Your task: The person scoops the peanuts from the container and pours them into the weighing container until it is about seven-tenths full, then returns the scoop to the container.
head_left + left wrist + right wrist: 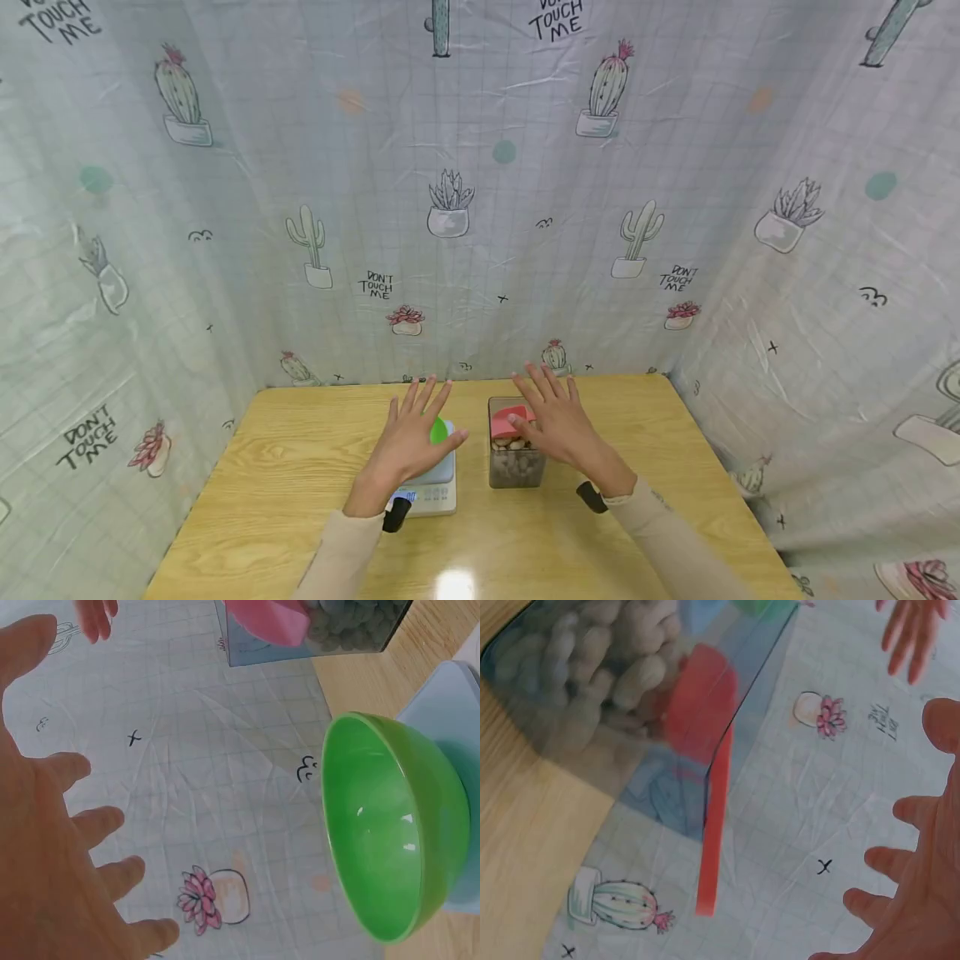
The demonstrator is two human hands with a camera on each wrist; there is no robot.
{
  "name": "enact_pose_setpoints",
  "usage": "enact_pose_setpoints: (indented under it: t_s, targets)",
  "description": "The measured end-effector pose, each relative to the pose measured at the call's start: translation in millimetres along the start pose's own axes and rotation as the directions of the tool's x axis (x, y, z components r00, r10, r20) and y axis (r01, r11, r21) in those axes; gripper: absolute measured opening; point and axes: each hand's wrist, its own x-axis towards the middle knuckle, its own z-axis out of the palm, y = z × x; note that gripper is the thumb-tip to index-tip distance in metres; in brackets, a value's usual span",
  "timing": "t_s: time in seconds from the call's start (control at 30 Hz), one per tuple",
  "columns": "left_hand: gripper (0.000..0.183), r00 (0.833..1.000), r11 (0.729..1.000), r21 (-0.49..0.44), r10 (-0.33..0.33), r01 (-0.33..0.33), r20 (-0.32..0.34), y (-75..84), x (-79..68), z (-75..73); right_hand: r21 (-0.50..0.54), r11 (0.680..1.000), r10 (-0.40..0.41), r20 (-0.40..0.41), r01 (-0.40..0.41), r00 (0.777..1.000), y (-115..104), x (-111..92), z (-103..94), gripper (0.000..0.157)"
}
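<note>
My left hand [408, 442] is held with fingers spread over a green bowl [442, 825], holding nothing. The bowl stands on the platform of a white kitchen scale [442, 497] with a lit display, and the hand hides part of both in the head view. To the right is a clear plastic container [516, 478] with what look like peanuts in their shells [592, 667]. A red scoop [701, 705] lies in it on the peanuts, its handle sticking out past the rim. Above the container's right side my right hand [558, 423] spreads its fingers, also holding nothing.
The wooden table [300, 467] carries the scale and the container side by side, with a gap between them. A curtain [480, 275] printed with cacti hangs along the back and both sides. Black straps [396, 514] circle the wrists.
</note>
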Motion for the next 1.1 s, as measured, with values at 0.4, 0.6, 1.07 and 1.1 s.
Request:
enact_pose_setpoints:
  t_s: [0.4,0.6,1.07,1.1]
  targets:
    - [0.086,0.998,0.990,-0.129,0.056,-0.054,0.008,-0.4,13.2,18.9,-0.065,0.993,-0.087,0.115,0.095,0.989,19.1,4.8,-3.0,0.065]
    - [0.094,0.997,0.952,-0.302,0.063,-0.045,0.049,8.2,24.7,37.2,-0.122,0.982,-0.118,0.184,0.141,0.976,26.9,4.5,-6.2,0.064]
    - [0.111,0.984,0.838,-0.544,0.062,0.040,0.169,20.7,39.5,81.0,-0.256,0.928,-0.213,0.232,0.271,0.949,32.7,8.1,11.8,0.047]
    - [0.112,0.982,0.831,-0.555,0.063,0.047,0.177,21.8,41.2,83.1,-0.265,0.924,-0.216,0.228,0.274,0.950,33.0,8.6,13.0,0.045]
